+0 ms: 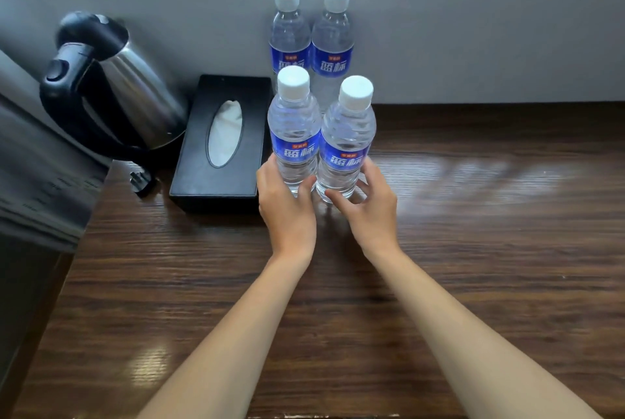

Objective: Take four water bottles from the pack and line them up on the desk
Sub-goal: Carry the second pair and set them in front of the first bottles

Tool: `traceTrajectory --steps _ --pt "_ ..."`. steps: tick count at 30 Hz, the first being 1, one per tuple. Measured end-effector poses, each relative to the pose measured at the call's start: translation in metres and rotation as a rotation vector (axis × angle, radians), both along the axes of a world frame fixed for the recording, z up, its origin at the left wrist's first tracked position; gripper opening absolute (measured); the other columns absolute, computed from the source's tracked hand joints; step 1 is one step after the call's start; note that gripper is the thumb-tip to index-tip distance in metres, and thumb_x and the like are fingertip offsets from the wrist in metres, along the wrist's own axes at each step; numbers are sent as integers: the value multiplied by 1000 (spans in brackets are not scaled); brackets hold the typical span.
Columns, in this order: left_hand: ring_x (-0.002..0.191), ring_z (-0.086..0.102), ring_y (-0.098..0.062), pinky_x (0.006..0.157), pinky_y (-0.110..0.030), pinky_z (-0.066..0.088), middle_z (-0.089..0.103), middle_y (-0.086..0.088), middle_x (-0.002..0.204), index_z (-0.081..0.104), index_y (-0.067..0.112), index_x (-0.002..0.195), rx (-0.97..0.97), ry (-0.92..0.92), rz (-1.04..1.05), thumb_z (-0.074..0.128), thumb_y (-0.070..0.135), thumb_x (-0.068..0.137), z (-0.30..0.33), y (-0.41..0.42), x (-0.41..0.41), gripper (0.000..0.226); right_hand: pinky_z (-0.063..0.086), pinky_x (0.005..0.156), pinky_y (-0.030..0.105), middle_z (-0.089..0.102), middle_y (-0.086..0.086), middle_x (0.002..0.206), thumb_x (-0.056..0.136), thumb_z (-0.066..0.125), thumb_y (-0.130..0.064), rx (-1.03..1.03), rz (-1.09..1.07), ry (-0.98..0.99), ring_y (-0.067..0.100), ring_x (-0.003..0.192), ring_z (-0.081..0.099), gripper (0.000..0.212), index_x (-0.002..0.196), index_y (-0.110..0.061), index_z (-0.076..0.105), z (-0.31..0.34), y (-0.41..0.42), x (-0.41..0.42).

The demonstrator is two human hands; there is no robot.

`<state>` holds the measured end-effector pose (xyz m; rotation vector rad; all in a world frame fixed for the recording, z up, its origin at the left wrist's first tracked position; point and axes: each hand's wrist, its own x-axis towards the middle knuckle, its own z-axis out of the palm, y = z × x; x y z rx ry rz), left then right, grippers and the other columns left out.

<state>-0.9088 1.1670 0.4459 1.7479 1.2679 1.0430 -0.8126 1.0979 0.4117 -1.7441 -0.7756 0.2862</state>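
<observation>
The head camera looked down on a dark wooden surface [473, 249] set against a grey wall [473, 29]. Four water bottles stood upright on it, each clear with a white cap and a blue label, arranged as two pairs. The back left bottle [289, 33] and the back right bottle [333, 36] stood close against the wall, side by side and touching or nearly so. The front left bottle [293, 134] and the front right bottle [348, 144] stood nearer the camera, also side by side, partly covering the lower halves of the back pair.

Two bare forearms reached in from the bottom edge. The left hand [287, 205] was wrapped around the lower part of the front left bottle, thumb across its front and fingers behind. The right hand [368, 205] was closed loosely on the base of the front right bottle, thumb in front and fingers curled round its far side.

To the left of the bottles lay one black tissue box [220, 148] with a white tissue showing in its oval slot. Further left stood one steel kettle [111, 87] with a black handle and lid, and one black plug [142, 180] lay beside its base.
</observation>
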Motion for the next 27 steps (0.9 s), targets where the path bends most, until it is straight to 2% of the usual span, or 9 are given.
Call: traceTrajectory --steps 6,9,12,15,19,21,22,24,27 --pt "102 51 -3 80 -4 33 58 -5 116 56 9 125 -19 16 12 75 8 81 2 25 23 48 55 91 42 51 0 116 69 85 -20 37 -5 -60 13 111 58 65 128 -18 56 3 27 21" --pt "102 48 -4 78 3 32 57 -5 115 56 7 125 -14 32 16 74 6 81 2 37 33 47 55 90 40 49 -2 114 68 85 -20 44 2 -66 12 108 58 67 129 -18 56 5 39 29" --pt "93 43 7 77 10 29 56 -4 114 56 7 124 -18 44 9 73 5 82 3 47 41 45 54 91 40 50 -4 114 69 84 -20 47 4 -65 10 108 58 69 131 -17 55 6 50 37" --pt "91 42 10 76 9 30 56 -6 113 56 7 121 -8 53 -5 72 3 82 3 57 48 42 54 92 40 50 -3 115 68 84 -17 51 -1 -59 10 109 58 69 131 -17 54 8 60 43" --pt "85 44 15 75 10 31 50 2 107 55 6 122 -11 32 -10 70 -1 83 6 62 54 42 54 91 38 51 -1 116 68 84 -16 48 -23 -77 10 108 58 67 128 -16 55 8 69 47" --pt "88 45 27 76 9 32 51 2 110 53 7 124 -19 20 -18 69 -2 84 7 63 55 44 53 90 37 51 -1 116 69 84 -17 46 -38 -87 10 107 58 66 128 -16 55 9 73 48" --pt "90 46 27 77 8 33 52 1 112 52 8 127 -23 17 -21 68 -2 84 6 64 55 46 53 90 37 51 0 116 69 84 -17 43 -45 -95 10 106 58 66 128 -16 55 9 74 49" --pt "92 48 15 78 8 34 53 1 118 48 11 132 -30 15 -28 67 -1 86 5 64 54 51 53 90 35 52 0 116 68 85 -18 34 -56 -110 8 105 57 66 128 -16 55 11 78 50" --pt "103 48 6 79 8 35 53 -2 125 45 12 137 -26 15 -33 67 -1 87 4 62 54 56 53 88 32 53 1 115 69 85 -17 23 -69 -129 6 102 56 65 126 -14 56 12 81 51"
